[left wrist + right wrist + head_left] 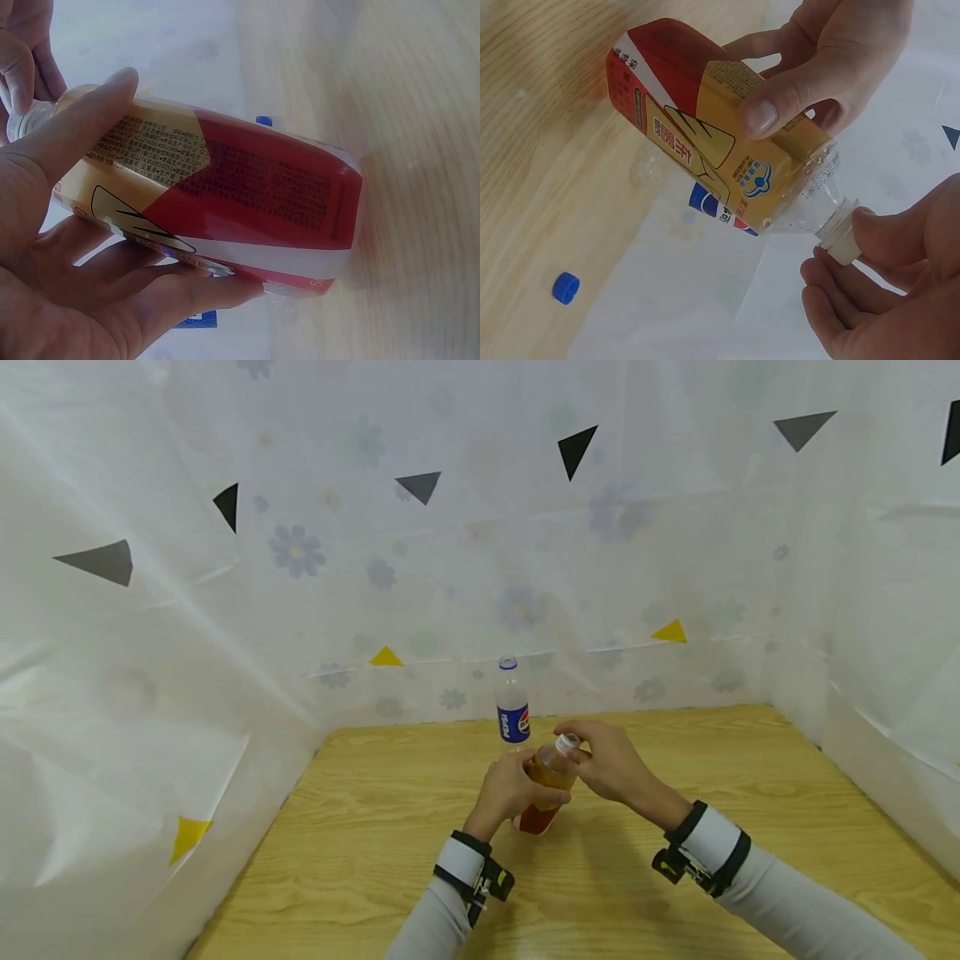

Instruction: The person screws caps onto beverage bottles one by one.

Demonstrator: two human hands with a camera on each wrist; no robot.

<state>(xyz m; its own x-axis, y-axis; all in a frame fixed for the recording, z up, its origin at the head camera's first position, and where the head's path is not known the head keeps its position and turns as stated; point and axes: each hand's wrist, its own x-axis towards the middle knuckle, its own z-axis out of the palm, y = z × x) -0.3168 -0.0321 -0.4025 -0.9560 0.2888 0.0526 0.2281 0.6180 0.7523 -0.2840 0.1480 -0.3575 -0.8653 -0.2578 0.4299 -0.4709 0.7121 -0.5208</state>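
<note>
My left hand (512, 789) grips a clear plastic bottle (262, 187) with a red and yellow label round its body, thumb on one side and fingers on the other. The bottle leans, its neck towards my right hand (609, 760). At its mouth is a white cap (845, 244), pinched between my right thumb and fingers. Behind the hands a Pepsi bottle (513, 718) with a blue label stands upright on the table, its mouth uncapped. Its lower part is hidden by the left hand and the labelled bottle.
A loose blue cap (566, 288) lies on the wooden table (337, 860), seen in the right wrist view. White plastic sheeting (465, 568) with faint flowers and coloured triangles walls the table at the back and both sides.
</note>
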